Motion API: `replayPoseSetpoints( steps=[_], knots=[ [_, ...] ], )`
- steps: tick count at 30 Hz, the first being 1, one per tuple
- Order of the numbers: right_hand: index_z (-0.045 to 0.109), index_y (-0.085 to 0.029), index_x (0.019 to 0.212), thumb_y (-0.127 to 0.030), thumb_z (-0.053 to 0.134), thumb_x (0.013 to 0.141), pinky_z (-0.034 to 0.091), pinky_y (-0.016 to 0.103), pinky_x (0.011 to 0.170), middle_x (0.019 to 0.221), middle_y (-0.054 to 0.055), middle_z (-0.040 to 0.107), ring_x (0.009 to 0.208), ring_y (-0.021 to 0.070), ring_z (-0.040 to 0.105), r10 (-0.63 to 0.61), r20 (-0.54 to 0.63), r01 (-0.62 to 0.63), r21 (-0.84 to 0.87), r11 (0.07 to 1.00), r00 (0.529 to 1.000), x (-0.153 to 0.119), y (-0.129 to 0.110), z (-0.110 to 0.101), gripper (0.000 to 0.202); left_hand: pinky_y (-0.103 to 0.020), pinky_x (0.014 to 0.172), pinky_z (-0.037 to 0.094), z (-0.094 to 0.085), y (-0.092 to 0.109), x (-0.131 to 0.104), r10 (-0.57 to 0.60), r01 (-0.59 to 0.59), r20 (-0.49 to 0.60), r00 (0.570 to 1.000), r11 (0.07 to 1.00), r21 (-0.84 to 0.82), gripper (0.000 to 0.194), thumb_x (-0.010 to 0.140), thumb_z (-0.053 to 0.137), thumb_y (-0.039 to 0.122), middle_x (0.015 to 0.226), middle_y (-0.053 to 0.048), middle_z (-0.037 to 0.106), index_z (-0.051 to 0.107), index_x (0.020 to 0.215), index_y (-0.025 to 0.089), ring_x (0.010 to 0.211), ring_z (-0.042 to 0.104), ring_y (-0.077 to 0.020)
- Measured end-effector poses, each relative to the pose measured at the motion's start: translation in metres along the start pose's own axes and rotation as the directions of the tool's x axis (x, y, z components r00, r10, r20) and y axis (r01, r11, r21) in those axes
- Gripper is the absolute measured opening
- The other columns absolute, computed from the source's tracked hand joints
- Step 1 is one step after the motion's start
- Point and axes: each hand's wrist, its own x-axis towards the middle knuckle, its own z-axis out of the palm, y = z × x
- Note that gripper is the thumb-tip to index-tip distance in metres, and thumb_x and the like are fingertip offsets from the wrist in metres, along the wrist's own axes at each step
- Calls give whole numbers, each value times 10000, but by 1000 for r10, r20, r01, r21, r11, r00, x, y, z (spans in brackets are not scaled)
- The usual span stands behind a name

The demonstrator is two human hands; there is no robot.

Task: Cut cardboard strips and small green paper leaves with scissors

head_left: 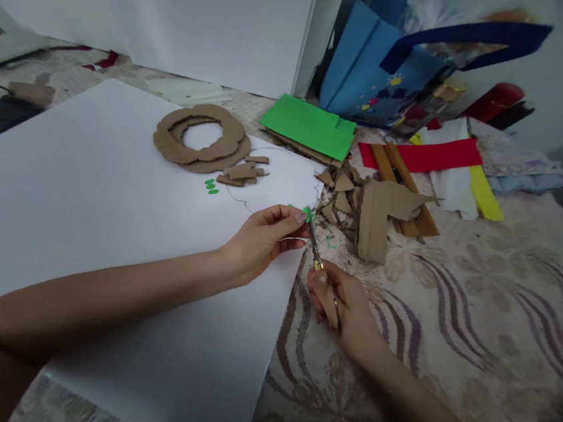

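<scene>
Over the right edge of a large white sheet [132, 235], my left hand [269, 236] pinches a small green paper piece [307, 214]. My right hand [335, 297] grips the handles of the scissors [314, 241], whose blades point up at the green piece and touch it or nearly so. Several small green ovals [211, 187] lie on the sheet to the left of my hands. Beyond them are scalloped cardboard rings [201, 137], one overlapping the other, with cardboard strips [242, 172] beside them. Green scraps [332, 241] lie just right of the scissors.
Green paper [308, 126] lies on cardboard at the back. Right of the sheet are cardboard scraps [341, 187], a larger cardboard piece [375, 221] and a red strip [423, 155]. A blue bag [377, 67] stands behind, on the patterned cloth [454, 289].
</scene>
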Motion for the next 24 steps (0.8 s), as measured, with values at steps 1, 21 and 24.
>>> replayPoseSetpoints(
  steps=[1, 21, 24],
  knots=[
    [377, -208, 618, -619, 347, 877, 265, 246, 449, 497, -42, 381, 466, 105, 362, -4, 1, 4, -4, 1000, 1000, 0, 0, 0, 487, -224, 670, 430, 0, 0, 0, 0, 0, 1, 1000, 1000, 2, 90, 815, 610, 160, 734, -14, 588, 580, 742, 116, 711, 570, -89],
    [396, -209, 619, -638, 387, 850, 279, 232, 425, 476, -48, 379, 444, 100, 365, 29, 11, -29, 43, 999, 1000, 1, 1, -2, 487, -235, 688, 439, -4, 2, 5, 24, -27, 37, 999, 997, 75, 86, 813, 612, 168, 749, -25, 615, 578, 763, 109, 716, 586, -91],
    [395, -209, 632, -629, 392, 853, 265, 230, 416, 480, -56, 356, 438, 96, 350, 40, 20, -41, 69, 997, 999, 1, 4, -2, 475, -246, 707, 446, -4, 3, 5, 34, -38, 50, 998, 995, 92, 70, 807, 615, 156, 739, -30, 626, 583, 770, 107, 703, 588, -90]
  ],
)
